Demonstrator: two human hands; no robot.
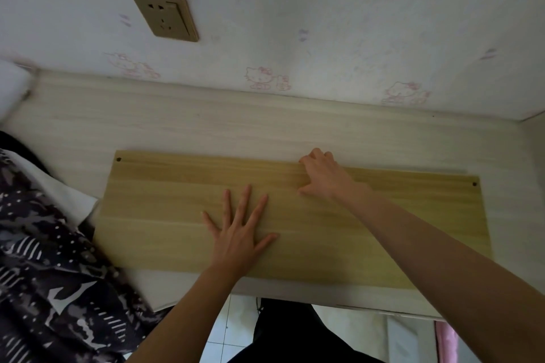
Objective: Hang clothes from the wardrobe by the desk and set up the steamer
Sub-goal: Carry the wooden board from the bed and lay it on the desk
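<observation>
A yellowish wooden board (pixel 165 215) with small holes near its far corners lies flat on the pale desk (pixel 206 124). My left hand (pixel 240 230) presses flat on the middle of the board, fingers spread and straight. My right hand (pixel 324 175) reaches to the board's far edge, and its fingers curl over that edge while the thumb lies on top. No clothes hanger or steamer is in view.
A gold wall socket (pixel 163 13) sits on the wallpapered wall behind the desk. A dark patterned fabric (pixel 44 259) covers the left side, beside the desk. A white object (pixel 11 88) is at the far left. Tiled floor (pixel 230 330) shows below the desk's front edge.
</observation>
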